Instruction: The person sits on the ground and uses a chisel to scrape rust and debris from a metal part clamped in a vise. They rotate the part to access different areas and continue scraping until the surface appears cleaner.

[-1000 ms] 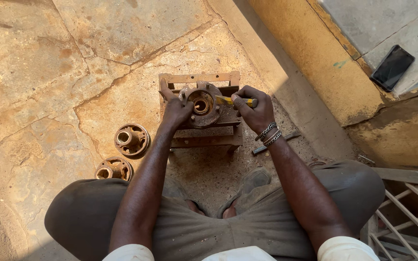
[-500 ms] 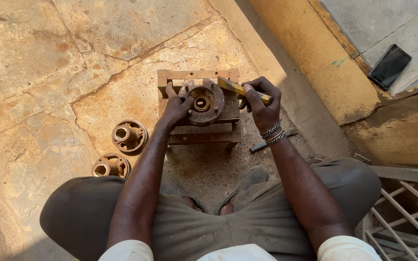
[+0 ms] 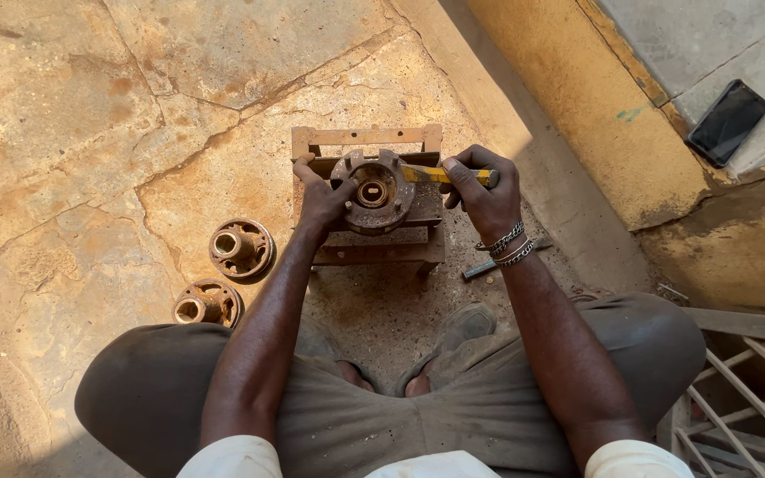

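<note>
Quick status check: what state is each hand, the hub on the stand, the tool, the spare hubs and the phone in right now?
Left hand: gripping the hub's rim.
Right hand: closed around the yellow-handled tool.
Rusty hub: seated on the wooden stand.
Yellow-handled tool: laid against the hub.
Two spare hubs: untouched on the floor.
Phone: screen dark.

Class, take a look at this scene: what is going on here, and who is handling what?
A person sits on a stone floor, working over a small wooden stand. The left hand steadies a rusty wheel hub resting on the stand. The right hand grips a yellow-handled tool with its tip at the hub's edge. Two more rusty hubs lie on the floor to the person's left, and a dark phone sits on a ledge to the right.
</note>
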